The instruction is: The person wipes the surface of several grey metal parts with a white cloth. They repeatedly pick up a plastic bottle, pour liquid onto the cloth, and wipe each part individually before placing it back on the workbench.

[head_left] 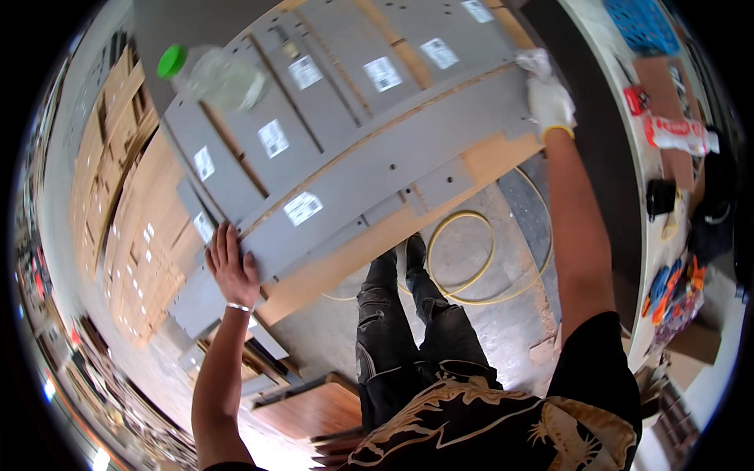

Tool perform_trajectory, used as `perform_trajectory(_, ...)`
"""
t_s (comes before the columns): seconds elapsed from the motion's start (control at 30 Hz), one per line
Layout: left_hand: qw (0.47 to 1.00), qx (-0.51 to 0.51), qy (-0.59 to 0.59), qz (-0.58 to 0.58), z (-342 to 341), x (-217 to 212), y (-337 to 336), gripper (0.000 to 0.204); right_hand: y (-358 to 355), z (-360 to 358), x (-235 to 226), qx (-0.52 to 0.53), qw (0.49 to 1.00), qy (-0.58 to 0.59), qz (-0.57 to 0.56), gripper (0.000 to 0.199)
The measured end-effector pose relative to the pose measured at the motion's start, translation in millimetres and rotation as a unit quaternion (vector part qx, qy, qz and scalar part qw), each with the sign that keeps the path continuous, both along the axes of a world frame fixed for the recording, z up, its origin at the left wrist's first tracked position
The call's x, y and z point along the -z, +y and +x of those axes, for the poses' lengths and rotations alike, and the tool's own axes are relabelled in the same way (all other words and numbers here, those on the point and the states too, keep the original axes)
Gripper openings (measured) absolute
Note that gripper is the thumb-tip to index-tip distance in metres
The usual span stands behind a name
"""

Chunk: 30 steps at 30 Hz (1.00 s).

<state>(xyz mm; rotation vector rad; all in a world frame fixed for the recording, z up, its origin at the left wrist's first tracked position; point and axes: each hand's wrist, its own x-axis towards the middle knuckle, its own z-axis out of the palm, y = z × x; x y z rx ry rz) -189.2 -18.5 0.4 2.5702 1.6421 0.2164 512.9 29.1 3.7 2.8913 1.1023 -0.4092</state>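
Nearer us than the clear, green-capped plastic bottle [224, 78] lies a long, flat, brown-edged grey board [377, 162], its long axis slanting from below the bottle to far right of it. Our bare left hand [233, 267] rests open on the left end; our white-gloved right hand [548, 98] meets the other (its grip we cannot tell).

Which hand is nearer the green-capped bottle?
Left. The left hand is on the left end of a grey board, below the bottle in view; the gloved right hand is farther, at the right end.
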Motion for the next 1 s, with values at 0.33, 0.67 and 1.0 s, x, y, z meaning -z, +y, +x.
perform_trajectory(0.33, 1.0, -0.027, 0.006, 0.014, -4.6, -7.6, -6.2, 0.061, -71.3, -143.9, 37.1, -0.225, 0.932, 0.053, 0.278, 0.063)
perform_trajectory(0.67, 0.999, -0.032, 0.001, 0.022, -6.8, -3.6, -7.4, 0.061, -142.7, -399.9, -24.2, -0.493, 0.828, 0.219, 0.152, 0.062)
perform_trajectory(1.0, 1.0, -0.027, -0.01, 0.01, -10.4, -7.2, -6.5, 0.06, -202.9, -491.1, -11.2, -0.249, 0.622, 0.741, 0.048, 0.045)
